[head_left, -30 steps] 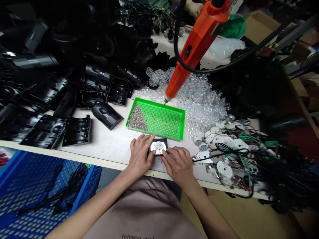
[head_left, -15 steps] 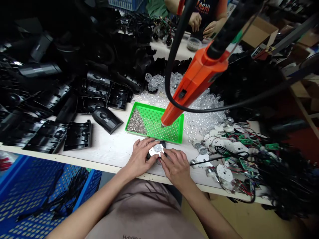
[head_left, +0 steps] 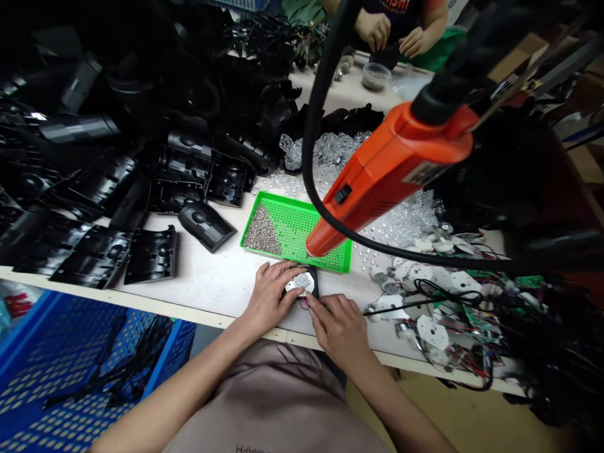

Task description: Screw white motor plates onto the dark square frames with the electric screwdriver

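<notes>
A white plate with a round metal motor (head_left: 302, 280) sits in a black plastic housing (head_left: 313, 277) on the table before me. My left hand (head_left: 272, 294) grips the left side of this assembly, fingers over the far edge and thumb along the near one. My right hand (head_left: 340, 322) is at the near right, curled, its index fingertip by the plate's edge where thin wires (head_left: 304, 303) come out. Whatever lies between its fingertips is too small to make out. Just beyond, a green tray (head_left: 297, 257) holds a heap of small screws (head_left: 262, 231).
An orange electric screwdriver (head_left: 372, 170) hangs over the tray, its black cable looping right. Black shells (head_left: 151, 253) pile up at left, clear lenses (head_left: 401, 217) and white motor plates (head_left: 431, 332) at right. A blue crate (head_left: 42, 352) stands below left. Across the table, a co-worker's hands (head_left: 372, 30) work.
My right hand has drawn back slightly to the right, exposing more of the housing's right side. The hanging screwdriver looks larger, and its tip sits lower in view.
</notes>
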A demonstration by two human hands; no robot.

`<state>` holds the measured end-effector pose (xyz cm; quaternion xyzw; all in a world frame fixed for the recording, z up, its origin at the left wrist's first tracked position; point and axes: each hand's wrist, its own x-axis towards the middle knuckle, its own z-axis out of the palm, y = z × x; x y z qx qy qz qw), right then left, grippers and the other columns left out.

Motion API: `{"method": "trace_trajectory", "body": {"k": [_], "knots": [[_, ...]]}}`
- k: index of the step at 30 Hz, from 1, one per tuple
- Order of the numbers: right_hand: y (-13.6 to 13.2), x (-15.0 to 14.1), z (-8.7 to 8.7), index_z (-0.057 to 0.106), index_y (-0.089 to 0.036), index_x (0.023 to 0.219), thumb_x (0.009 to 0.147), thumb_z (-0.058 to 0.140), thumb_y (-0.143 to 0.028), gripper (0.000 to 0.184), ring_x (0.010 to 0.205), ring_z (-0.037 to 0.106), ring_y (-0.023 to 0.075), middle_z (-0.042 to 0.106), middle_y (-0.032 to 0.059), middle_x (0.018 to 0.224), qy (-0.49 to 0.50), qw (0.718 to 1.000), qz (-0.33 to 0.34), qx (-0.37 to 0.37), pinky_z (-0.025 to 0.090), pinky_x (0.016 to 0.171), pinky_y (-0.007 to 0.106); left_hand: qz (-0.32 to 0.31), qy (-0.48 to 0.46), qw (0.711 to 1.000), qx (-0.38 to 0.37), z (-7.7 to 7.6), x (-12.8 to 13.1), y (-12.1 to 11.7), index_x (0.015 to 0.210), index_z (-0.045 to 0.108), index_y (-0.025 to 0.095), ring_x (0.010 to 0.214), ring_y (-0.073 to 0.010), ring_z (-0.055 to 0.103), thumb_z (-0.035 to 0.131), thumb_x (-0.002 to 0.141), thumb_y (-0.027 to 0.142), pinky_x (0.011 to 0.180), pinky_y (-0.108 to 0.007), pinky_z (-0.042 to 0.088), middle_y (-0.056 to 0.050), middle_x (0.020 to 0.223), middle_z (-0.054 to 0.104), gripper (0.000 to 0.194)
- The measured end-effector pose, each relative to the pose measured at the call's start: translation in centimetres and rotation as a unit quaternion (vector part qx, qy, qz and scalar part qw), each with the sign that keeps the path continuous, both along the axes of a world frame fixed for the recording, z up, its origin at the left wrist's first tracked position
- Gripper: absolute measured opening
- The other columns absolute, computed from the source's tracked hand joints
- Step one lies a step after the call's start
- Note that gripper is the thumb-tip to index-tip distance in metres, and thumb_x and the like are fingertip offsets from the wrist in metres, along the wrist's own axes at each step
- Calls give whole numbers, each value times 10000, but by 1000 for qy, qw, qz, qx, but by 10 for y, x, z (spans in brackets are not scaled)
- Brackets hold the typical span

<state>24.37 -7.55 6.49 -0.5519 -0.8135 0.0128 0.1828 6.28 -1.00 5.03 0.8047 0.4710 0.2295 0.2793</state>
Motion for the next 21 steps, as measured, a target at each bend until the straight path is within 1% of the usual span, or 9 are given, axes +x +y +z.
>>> {"method": "trace_trajectory", "body": {"k": [4, 8, 11, 14, 15, 17, 19, 20, 21], "knots": [[0, -7, -2, 644, -168, 1179, 912, 544, -226, 291, 708, 561, 186, 647, 46, 715, -5, 1000, -6, -6, 382, 649, 328, 1, 9, 1000, 1, 2, -1, 1, 1246, 554, 244, 1193, -227, 514, 468, 967, 378, 1043, -436, 272, -94, 1262, 595, 321], [4, 0, -5, 654, -151, 1139, 924, 529, -197, 253, 671, 614, 158, 692, 41, 738, 76, 997, 6, -1, 441, 644, 296, -3, 12, 1000, -10, -1, -4, 2, 1244, 562, 256, 1197, -233, 513, 506, 951, 380, 1064, -453, 253, -90, 1269, 596, 323], [19, 13, 13, 657, -155, 1117, 900, 555, -139, 240, 669, 654, 139, 730, 45, 793, 152, 987, -12, 46, 497, 649, 267, -7, 21, 1000, -20, -1, -7, 5, 1236, 575, 274, 1194, -241, 519, 546, 931, 388, 1069, -466, 246, -80, 1266, 607, 327], [51, 24, 50, 627, -212, 1167, 877, 583, -126, 305, 836, 686, 154, 733, 60, 971, 221, 967, -54, 116, 551, 755, 282, -8, 22, 999, -25, 0, -8, 8, 1206, 593, 269, 1179, -240, 535, 568, 919, 392, 1057, -470, 256, -79, 1258, 618, 313], [65, 25, 63, 574, -230, 1245, 870, 606, -167, 382, 931, 678, 176, 711, 72, 1065, 240, 960, -74, 128, 559, 809, 319, -6, 22, 999, -25, 1, -8, 8, 1193, 597, 265, 1176, -240, 538, 575, 915, 388, 1052, -470, 261, -79, 1254, 621, 305], [97, 20, 83, 366, -249, 1424, 839, 663, -302, 658, 1135, 607, 229, 606, 106, 1275, 280, 948, -93, 120, 549, 899, 401, 0, 23, 999, -23, 2, -7, 9, 1173, 604, 263, 1172, -240, 542, 589, 908, 379, 1048, -471, 264, -76, 1241, 632, 289], [132, 8, 94, 169, -252, 1495, 800, 687, -436, 886, 1243, 530, 267, 500, 127, 1383, 305, 944, -70, 105, 518, 954, 462, 6, 25, 1000, -15, 2, -7, 9, 1161, 608, 266, 1167, -242, 545, 598, 903, 375, 1046, -473, 266, -73, 1232, 639, 281], [150, 0, 95, 130, -242, 1500, 797, 677, -477, 921, 1248, 522, 276, 487, 135, 1380, 314, 942, -56, 103, 504, 965, 484, 8, 26, 1000, -8, 2, -7, 8, 1160, 609, 267, 1165, -244, 546, 601, 901, 376, 1045, -475, 268, -73, 1232, 639, 281], [167, -9, 94, 152, -223, 1491, 802, 661, -502, 901, 1215, 543, 276, 503, 139, 1343, 327, 939, -46, 102, 502, 956, 491, 9, 27, 1000, -3, 2, -6, 8, 1161, 609, 265, 1163, -247, 547, 603, 899, 377, 1042, -479, 270, -74, 1233, 638, 285]]}}
